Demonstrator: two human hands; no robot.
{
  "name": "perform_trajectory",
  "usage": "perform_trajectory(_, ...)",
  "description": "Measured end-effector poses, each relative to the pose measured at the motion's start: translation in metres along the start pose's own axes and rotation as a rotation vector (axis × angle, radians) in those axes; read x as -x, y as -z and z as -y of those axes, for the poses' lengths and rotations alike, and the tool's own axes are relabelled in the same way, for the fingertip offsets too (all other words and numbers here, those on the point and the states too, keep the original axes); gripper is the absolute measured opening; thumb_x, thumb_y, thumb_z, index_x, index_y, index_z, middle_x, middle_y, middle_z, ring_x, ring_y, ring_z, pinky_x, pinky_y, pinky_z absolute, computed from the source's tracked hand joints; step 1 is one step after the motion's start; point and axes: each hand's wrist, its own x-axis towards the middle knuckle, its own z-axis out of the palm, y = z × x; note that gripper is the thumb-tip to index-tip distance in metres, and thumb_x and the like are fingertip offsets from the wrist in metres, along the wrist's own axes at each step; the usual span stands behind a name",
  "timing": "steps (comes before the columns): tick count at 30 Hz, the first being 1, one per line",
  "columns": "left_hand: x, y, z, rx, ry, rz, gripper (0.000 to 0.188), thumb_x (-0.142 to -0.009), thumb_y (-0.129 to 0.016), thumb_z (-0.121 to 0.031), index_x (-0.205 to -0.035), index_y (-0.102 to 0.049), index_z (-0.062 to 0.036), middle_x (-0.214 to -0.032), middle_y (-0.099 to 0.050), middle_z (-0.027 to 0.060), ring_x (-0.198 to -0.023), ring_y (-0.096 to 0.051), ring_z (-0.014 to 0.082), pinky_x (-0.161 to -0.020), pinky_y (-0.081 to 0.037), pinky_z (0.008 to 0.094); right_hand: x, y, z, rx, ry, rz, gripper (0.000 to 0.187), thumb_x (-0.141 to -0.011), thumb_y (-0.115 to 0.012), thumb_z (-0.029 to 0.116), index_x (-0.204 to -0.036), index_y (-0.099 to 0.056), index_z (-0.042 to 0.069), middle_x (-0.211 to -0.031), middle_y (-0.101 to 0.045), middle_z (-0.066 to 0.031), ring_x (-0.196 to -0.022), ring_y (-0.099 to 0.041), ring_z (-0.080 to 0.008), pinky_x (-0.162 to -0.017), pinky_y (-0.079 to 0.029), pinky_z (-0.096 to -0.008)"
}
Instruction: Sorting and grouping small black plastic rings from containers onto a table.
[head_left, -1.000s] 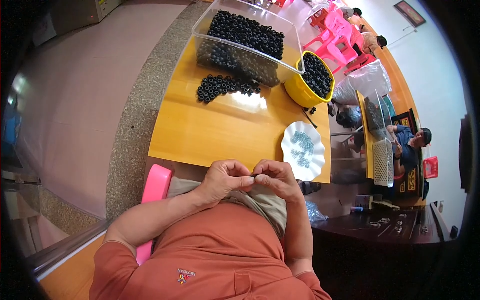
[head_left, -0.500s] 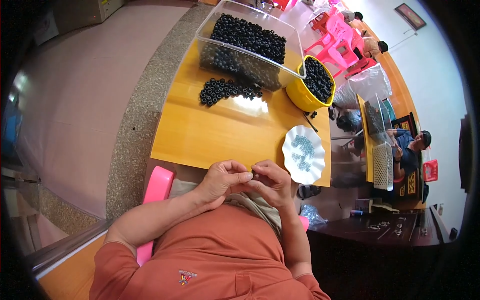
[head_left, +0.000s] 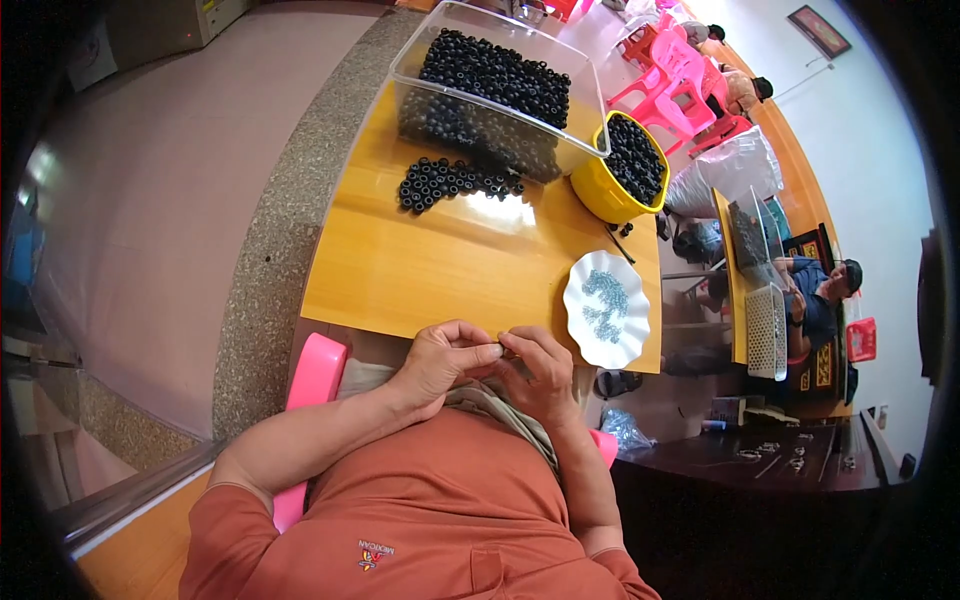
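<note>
Just off the table's near edge, my left hand (head_left: 447, 362) and my right hand (head_left: 541, 374) meet fingertip to fingertip in front of my belly. Thumb and forefinger of each are pinched around a small dark piece (head_left: 501, 347), mostly covered by the fingers; it may be one of the black ring-shaped parts. Ahead of my hands, a loose group of these black ring-shaped parts (head_left: 440, 182) lies on the yellow wooden table (head_left: 420, 270). Right of my right hand stands a white scalloped plate (head_left: 579, 318) holding small pale blue, see-through pieces (head_left: 605, 300).
A clear plastic bin (head_left: 575, 140) full of black parts stands at the table's far side. Beside it is a yellow tub (head_left: 598, 196) of the same parts. A thin dark rod (head_left: 622, 245) lies near the plate. Another person (head_left: 822, 290) sits at a table to the right.
My right hand has shifted slightly left, its fingers now closer over the dark piece. My left hand has barely moved, and the things on the table stay put.
</note>
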Motion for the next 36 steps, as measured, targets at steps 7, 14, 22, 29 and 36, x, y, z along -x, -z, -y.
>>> perform_trajectory(7,0.002,-0.002,-0.002,-0.035,-0.007,-0.003,0.012,-0.087,-0.069,-0.002,-0.095,-0.061,-0.0013,-0.092,-0.066,0.0092,-0.084,-0.067,0.0180,-0.077,-0.059,0.0302,0.001,-0.001,-0.001,0.026,0.030,0.008,0.032,-0.068,-0.073,-0.002,-0.099,-0.064,-0.001,-0.089,-0.065,-0.0151,-0.075,-0.066,-0.0285,-0.063,-0.054,-0.0335)
perform_trajectory(14,0.003,-0.004,-0.003,-0.068,-0.036,0.012,0.012,-0.089,-0.067,-0.006,-0.099,-0.062,-0.0013,-0.094,-0.066,0.0079,-0.085,-0.067,0.0164,-0.077,-0.058,0.0299,0.002,-0.004,-0.004,-0.164,-0.129,-0.042,0.032,-0.072,-0.077,0.000,-0.102,-0.063,0.000,-0.089,-0.065,-0.0145,-0.072,-0.064,-0.0225,-0.064,-0.052,-0.0294)
perform_trajectory(22,0.002,-0.003,-0.002,-0.063,-0.056,0.031,0.013,-0.089,-0.067,-0.006,-0.100,-0.061,-0.0012,-0.096,-0.065,0.0072,-0.086,-0.066,0.0162,-0.079,-0.058,0.0302,0.002,-0.002,-0.003,-0.139,-0.094,-0.030,0.029,-0.074,-0.076,0.002,-0.100,-0.064,0.000,-0.090,-0.064,-0.0146,-0.072,-0.065,-0.0253,-0.060,-0.052,-0.0320)
perform_trajectory(29,0.004,-0.004,-0.002,-0.107,-0.048,0.018,0.012,-0.090,-0.066,-0.005,-0.099,-0.061,-0.0012,-0.097,-0.065,0.0073,-0.087,-0.065,0.0164,-0.080,-0.057,0.0310,-0.001,0.001,0.003,-0.064,-0.058,-0.013,0.030,-0.071,-0.076,0.000,-0.098,-0.064,0.000,-0.088,-0.065,-0.0150,-0.073,-0.066,-0.0256,-0.061,-0.053,-0.0311)
perform_trajectory(36,0.005,-0.008,-0.005,-0.072,-0.041,0.034,0.017,-0.089,-0.071,-0.013,-0.100,-0.061,-0.0043,-0.095,-0.066,0.0043,-0.085,-0.064,0.0105,-0.076,-0.055,0.0247,-0.012,0.016,-0.002,-0.080,-0.063,0.014,0.032,-0.073,-0.075,-0.001,-0.102,-0.063,0.000,-0.087,-0.064,-0.0129,-0.072,-0.065,-0.0230,-0.061,-0.052,-0.0304)
